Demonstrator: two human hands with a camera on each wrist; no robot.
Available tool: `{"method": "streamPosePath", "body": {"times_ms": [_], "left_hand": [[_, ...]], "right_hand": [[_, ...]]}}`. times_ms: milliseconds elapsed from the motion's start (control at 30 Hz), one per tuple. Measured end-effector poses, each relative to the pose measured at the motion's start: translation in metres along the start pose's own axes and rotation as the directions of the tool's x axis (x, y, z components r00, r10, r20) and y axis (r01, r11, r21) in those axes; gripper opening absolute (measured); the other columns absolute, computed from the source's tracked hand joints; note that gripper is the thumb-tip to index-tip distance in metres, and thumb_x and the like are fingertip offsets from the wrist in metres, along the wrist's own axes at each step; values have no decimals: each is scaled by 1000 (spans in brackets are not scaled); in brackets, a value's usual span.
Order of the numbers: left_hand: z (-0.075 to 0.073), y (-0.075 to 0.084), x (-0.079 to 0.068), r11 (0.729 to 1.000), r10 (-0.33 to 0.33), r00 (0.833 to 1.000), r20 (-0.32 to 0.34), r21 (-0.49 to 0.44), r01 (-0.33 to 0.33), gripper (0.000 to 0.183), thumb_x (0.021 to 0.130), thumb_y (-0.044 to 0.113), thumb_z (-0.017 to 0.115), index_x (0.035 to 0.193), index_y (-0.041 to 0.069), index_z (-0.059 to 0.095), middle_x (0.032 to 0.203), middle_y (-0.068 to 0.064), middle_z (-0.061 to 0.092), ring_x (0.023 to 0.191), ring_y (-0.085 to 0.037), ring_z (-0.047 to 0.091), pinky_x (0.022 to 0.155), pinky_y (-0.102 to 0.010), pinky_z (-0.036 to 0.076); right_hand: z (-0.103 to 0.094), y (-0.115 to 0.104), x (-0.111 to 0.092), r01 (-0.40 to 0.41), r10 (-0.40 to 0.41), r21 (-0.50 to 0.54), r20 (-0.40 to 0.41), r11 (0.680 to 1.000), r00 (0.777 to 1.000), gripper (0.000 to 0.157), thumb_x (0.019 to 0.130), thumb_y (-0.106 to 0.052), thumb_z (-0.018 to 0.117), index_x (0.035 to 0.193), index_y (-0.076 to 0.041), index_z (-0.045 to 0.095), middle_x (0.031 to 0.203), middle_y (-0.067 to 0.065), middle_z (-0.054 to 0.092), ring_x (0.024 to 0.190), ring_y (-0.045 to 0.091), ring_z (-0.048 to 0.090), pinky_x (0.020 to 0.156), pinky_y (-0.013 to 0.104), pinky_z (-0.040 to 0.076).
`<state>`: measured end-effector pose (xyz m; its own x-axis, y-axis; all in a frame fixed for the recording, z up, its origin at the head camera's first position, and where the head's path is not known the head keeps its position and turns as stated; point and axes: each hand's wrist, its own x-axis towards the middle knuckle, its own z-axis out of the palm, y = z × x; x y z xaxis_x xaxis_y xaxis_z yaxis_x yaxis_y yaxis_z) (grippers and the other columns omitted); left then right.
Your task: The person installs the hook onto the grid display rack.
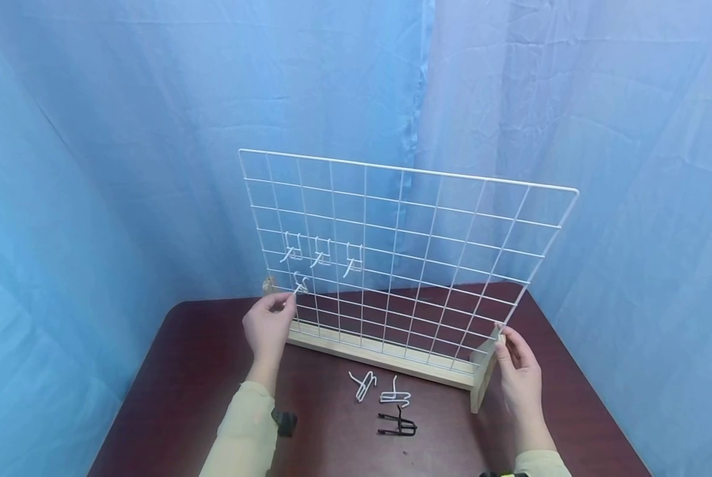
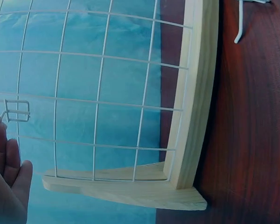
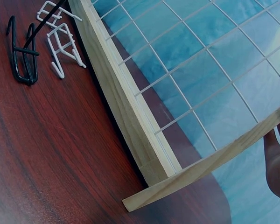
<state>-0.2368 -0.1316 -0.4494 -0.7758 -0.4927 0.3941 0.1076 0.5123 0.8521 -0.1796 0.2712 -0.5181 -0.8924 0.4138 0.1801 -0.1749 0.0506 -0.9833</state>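
Observation:
A white wire grid (image 1: 412, 252) stands in a wooden base (image 1: 380, 358) on the table. My left hand (image 1: 269, 324) pinches the prong of a white wire hook (image 1: 301, 285) at the grid's lower left. In the left wrist view this hook (image 2: 17, 111) lies against the grid wires; whether it is latched I cannot tell. Three more white hooks hang in a row above it, among them a middle hook (image 1: 320, 255). At the far end, my right hand (image 1: 520, 371) grips the wooden side piece (image 1: 484, 377) by its upper part, thumb in front; the right wrist view partly cuts this hand off.
Two loose white hooks, a left one (image 1: 364, 385) and a right one (image 1: 395, 396), lie on the dark red table (image 1: 332, 444) before the base. Nearer me is a black double-prong hook (image 1: 398, 426). Blue curtains (image 1: 153, 132) hang behind and at both sides.

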Motion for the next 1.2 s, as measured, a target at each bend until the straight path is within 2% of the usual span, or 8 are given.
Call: {"method": "streamPosePath", "body": {"times_ms": [267,400,700,867,1000,1200], "left_hand": [[1,4,6,997,-24,1000,-10,73,25,12,75,25,72,81,15,75,76,0,70,74,-19,63,64,-33,46],[3,3,8,991,-43,999,-2,124,43,13,75,26,71,81,16,75,75,0,70,73,-19,63,63,-33,46],[6,7,11,978,-92,996,21,190,86,15,75,28,66,80,16,74,75,1,69,72,-20,62,63,-36,46],[9,8,11,976,-78,996,36,206,69,17,76,28,65,81,15,74,76,0,69,71,-21,63,62,-37,46],[12,5,9,973,-64,997,39,224,53,16,76,28,65,81,16,74,75,1,69,70,-21,63,61,-37,46],[14,3,5,977,-52,998,29,210,45,14,75,28,67,79,16,74,71,2,68,68,-20,62,60,-37,45]], "right_hand": [[0,0,0,0,0,-2,3,1000,1000,37,94,-10,52,130,-5,50,135,6,49,119,9,46,89,11,40],[0,0,1,1,-1,20,0,1000,1000,37,93,-8,52,130,-4,50,134,8,49,118,8,47,88,11,40],[-1,1,1,-3,3,-9,3,1000,1000,37,93,-9,52,130,-4,49,135,6,49,119,7,46,89,11,40],[0,-3,-1,-20,20,-35,0,999,1000,37,94,-12,52,131,-7,50,135,5,49,119,7,45,90,11,40],[2,-14,-5,-19,19,-26,-2,999,1000,37,93,-10,53,130,-4,50,133,7,50,116,6,47,88,11,40],[5,-22,-9,24,-25,26,17,999,1000,37,94,-7,52,129,0,48,133,8,50,115,5,48,88,10,40]]}}
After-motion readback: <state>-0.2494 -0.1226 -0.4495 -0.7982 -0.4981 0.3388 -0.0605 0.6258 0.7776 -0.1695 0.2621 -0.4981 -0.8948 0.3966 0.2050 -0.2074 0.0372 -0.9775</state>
